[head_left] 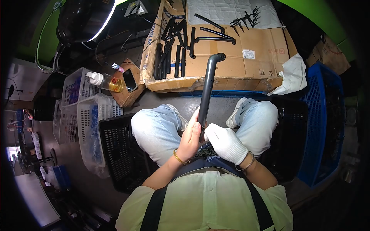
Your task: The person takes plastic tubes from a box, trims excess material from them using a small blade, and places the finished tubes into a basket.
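Observation:
A black bent metal tube (207, 88) stands tilted between my knees, its short angled head with a hole at the top. My left hand (189, 139), bare, is closed around its lower part. Close by its lower end, my right hand (226, 143) in a white glove has its fingers pinched together. What those fingers grip is hidden by the glove. The tube's bottom end is mostly covered by both hands.
A cardboard box surface (227, 57) ahead carries several similar black tubes (216, 38) and small black spiky parts (246, 19). At left are a pump bottle (106, 81), a phone (130, 80) and a black crate (121, 154). A blue crate (322, 127) stands right.

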`<state>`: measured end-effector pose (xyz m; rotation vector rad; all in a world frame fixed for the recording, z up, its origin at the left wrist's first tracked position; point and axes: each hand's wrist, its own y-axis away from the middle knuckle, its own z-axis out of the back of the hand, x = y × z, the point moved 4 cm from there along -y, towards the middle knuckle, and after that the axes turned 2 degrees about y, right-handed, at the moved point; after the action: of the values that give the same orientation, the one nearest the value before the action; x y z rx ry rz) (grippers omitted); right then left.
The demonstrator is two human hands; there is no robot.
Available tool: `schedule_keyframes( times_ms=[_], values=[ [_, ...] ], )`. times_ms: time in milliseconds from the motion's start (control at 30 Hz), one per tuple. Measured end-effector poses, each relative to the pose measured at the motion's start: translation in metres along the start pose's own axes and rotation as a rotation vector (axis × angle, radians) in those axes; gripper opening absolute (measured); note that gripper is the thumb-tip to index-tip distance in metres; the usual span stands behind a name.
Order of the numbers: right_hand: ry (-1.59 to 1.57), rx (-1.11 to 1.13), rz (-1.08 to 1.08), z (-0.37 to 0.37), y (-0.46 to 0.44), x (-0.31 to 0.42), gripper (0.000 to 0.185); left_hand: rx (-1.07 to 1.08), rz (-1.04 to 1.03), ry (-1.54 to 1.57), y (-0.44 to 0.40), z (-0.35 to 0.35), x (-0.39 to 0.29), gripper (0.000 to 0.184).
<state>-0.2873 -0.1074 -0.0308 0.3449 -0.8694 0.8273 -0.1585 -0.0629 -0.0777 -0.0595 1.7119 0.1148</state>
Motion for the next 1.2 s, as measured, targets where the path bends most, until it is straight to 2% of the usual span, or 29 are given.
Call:
schedule_keyframes(
  times_ms=[133, 300, 667, 767, 867, 900, 933, 967, 1000, 1033, 1067, 1100, 1133, 1200],
  values=[
    [0.004, 0.023, 0.036, -0.002, 0.001, -0.004, 0.014, -0.058, -0.146, -0.208, 0.000, 0.001, 0.000, 0.056],
    [-0.037, 0.036, 0.050, -0.004, -0.001, -0.008, 0.014, -0.103, -0.142, -0.247, 0.006, -0.004, -0.004, 0.053],
    [-0.015, -0.040, -0.198, -0.011, 0.001, -0.003, 0.017, -0.197, -0.252, -0.366, 0.002, -0.011, -0.011, 0.050],
    [-0.057, -0.119, -0.174, -0.005, 0.001, -0.002, 0.013, -0.158, -0.001, -0.123, 0.006, -0.006, 0.004, 0.051],
    [-0.056, -0.269, -0.136, 0.016, 0.001, -0.015, 0.010, -0.040, 0.204, 0.524, 0.006, -0.015, 0.003, 0.050],
    [-0.038, -0.327, -0.124, 0.026, -0.001, -0.023, 0.011, -0.012, 0.281, 0.583, 0.006, -0.015, 0.000, 0.052],
    [-0.191, -0.431, -0.251, 0.035, -0.004, -0.036, 0.013, 0.020, 0.358, 0.641, 0.006, -0.014, -0.004, 0.054],
    [-0.257, -0.546, -0.282, 0.046, -0.008, -0.044, 0.017, 0.054, 0.437, 0.698, 0.006, -0.012, -0.007, 0.056],
    [-0.323, -0.666, -0.304, 0.057, -0.011, -0.052, 0.020, 0.147, 0.493, 0.769, 0.008, -0.009, -0.010, 0.058],
    [-0.300, -0.796, -0.227, 0.070, -0.015, -0.055, 0.023, 0.261, 0.535, 0.836, 0.011, -0.004, -0.009, 0.056],
    [-0.310, -0.816, -0.267, 0.079, -0.017, -0.062, 0.028, 0.374, 0.578, 0.901, 0.016, 0.001, -0.004, 0.055],
    [-0.180, -0.820, -0.211, 0.088, -0.021, -0.055, 0.026, 0.488, 0.622, 0.963, 0.022, 0.003, -0.002, 0.054],
    [-0.252, -0.712, -0.259, 0.088, -0.021, -0.057, 0.023, 0.531, 0.678, 1.039, 0.028, 0.005, -0.001, 0.055],
    [-0.294, -0.555, -0.308, 0.079, -0.022, -0.060, 0.017, 0.589, 0.627, 0.901, 0.030, 0.009, 0.003, 0.055]
  ],
)
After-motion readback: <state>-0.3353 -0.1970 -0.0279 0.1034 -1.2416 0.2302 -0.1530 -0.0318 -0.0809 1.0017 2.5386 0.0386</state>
